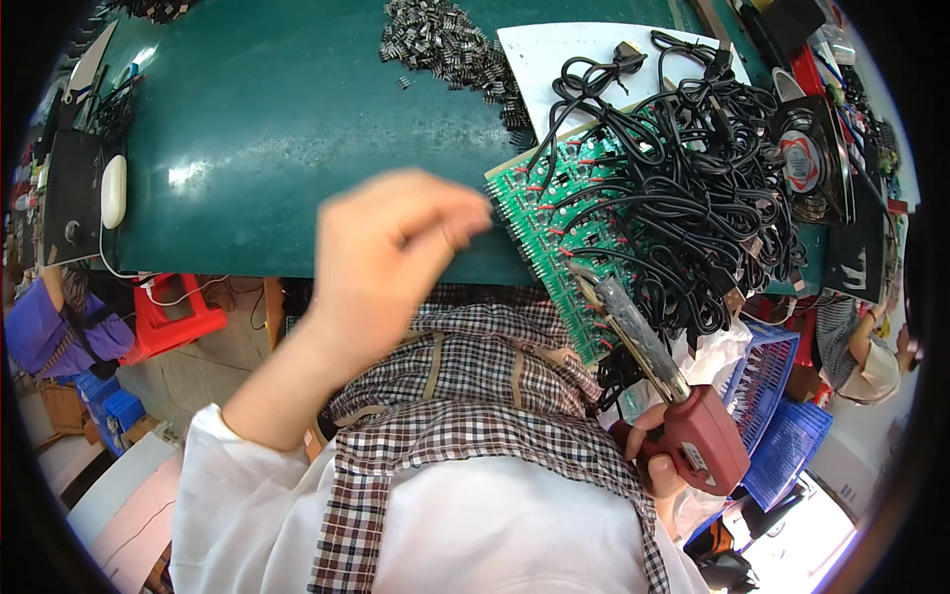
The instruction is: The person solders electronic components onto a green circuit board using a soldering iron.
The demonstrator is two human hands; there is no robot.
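Note:
My right hand point(658, 460) grips the red handle of a soldering iron point(708, 441), gun-shaped with a long metal barrel. Its tip reaches up and left over a green circuit board panel point(569, 223), close to the red wires; contact I cannot confirm. Bundled black cables point(693, 188) lie over the panel's right side, with red leads at the board. Left of the panel, slightly blurred, my left hand point(391, 252) hangs over the table's near edge. Its thumb and fingers are pinched together; whatever may be between them is too small to make out.
Small black, metal-pinned parts point(440, 49) are heaped at the far middle of the green table point(247, 129). A white sheet point(539, 64) lies under the cables. At right stands a round metal reel-like object point(802, 158); blue baskets point(787, 450) are below. A red stool point(178, 317) is at left.

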